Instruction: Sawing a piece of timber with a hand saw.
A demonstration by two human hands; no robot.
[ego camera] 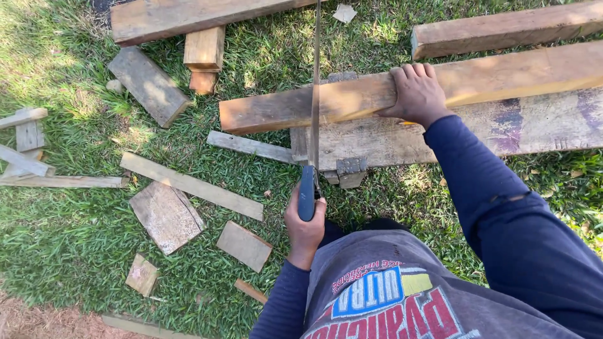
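From the head camera, looking straight down, the left hand (305, 227) is wrapped tight round the dark blue handle of a handsaw (314, 107), whose thin blade runs straight away from the body and crosses a long reddish-brown plank (502, 75) near its left end. The right hand (417, 94) lies flat with fingers spread over the top of that plank, just to the right of the blade, pressing it down; it grips nothing, only bears on the wood. The plank rests across a broad, weathered grey board (502, 129), which in turn sits on the grass (63, 238), with a small grey block (351, 170) at its near edge. The blade stands in the plank at the cut line, but how deep the kerf goes cannot be told from above; the short stub to the left of the blade is not yet parted, so the cut looks unfinished. Several offcuts (166, 216) lie scattered on the grass to the left, some square and some long strips, which suggests sawing work is well along. A second plank (502, 28) lies beyond the first, and a third beam (188, 16) along the top edge, both uncut as far as can be seen.
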